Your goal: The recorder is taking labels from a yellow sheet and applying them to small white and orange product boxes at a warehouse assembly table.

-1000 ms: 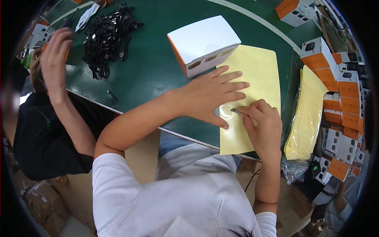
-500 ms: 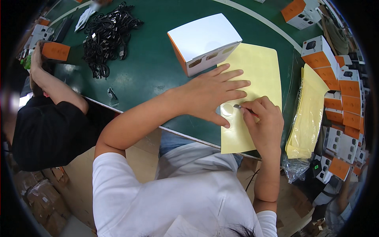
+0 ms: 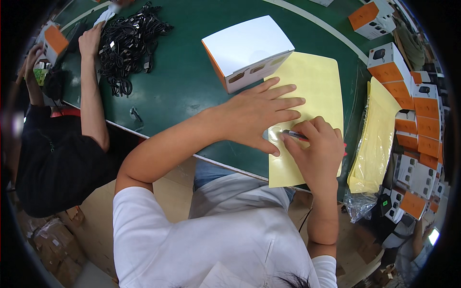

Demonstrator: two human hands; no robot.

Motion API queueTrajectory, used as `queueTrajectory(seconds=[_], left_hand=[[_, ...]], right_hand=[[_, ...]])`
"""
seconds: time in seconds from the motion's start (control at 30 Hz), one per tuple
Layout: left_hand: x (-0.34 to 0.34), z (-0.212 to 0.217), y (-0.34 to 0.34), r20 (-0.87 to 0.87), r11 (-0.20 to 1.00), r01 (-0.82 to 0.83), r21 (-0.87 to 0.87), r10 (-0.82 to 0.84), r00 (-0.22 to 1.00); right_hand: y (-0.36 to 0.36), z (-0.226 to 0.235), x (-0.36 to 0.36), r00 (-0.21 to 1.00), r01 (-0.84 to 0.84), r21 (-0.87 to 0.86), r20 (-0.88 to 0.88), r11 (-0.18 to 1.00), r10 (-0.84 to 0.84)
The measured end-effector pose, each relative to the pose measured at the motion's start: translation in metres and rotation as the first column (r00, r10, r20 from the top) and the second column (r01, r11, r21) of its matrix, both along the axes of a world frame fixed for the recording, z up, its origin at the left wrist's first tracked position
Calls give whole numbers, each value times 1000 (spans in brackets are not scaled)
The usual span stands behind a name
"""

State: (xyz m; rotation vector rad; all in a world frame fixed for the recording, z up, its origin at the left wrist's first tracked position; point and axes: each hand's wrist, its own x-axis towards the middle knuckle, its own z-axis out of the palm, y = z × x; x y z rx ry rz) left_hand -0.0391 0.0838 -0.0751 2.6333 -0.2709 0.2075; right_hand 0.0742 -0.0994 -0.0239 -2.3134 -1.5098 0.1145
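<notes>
My left hand (image 3: pixel 259 111) lies flat with its fingers spread on a yellow sheet (image 3: pixel 317 81), which reaches over the table's near edge. In my right hand (image 3: pixel 319 149) is a slim tool with a metal tip (image 3: pixel 294 135) and red parts; my fingers hide most of it, so its exact kind is unclear. The tip touches or hovers just above the sheet by a round, clear sticker-like patch (image 3: pixel 274 136), close to my left thumb. Just beyond my left hand stands a white and orange box (image 3: pixel 247 50), partly over the sheet's left edge.
A heap of black cables (image 3: pixel 128 45) lies on the green table (image 3: pixel 187 77). At right are a bagged stack of yellow sheets (image 3: pixel 372 139) and several stacked boxes (image 3: pixel 401 86). On the left a co-worker's arm (image 3: pixel 91 96) reaches across the table.
My right hand has turned slightly, and the tool now lies at a different angle, with red parts showing behind the hand. My left hand stays put. The co-worker's arm has reached farther over the table.
</notes>
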Motion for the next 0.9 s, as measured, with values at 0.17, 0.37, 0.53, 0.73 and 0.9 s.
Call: queueTrajectory(seconds=[0.17,0.37,0.53,0.73,0.9], left_hand=[[1,2,0,1,1000,3,11,-4,1000],[0,0,0,21,999,4,50,-5,1000],[-13,23,-2,271,989,61,137,-96,958],[-34,93,22,485,605,-674,423,477,733],[-39,80,32,238,735,-645,209,602,763]], right_hand=[[0,-1,2,999,14,21,43,1000,-15],[-11,15,-1,994,57,62,-94,996,-51],[-35,23,11,924,193,228,-369,954,-99],[-57,32,17,837,334,329,-534,883,-118],[-61,30,16,849,305,384,-524,872,-66]])
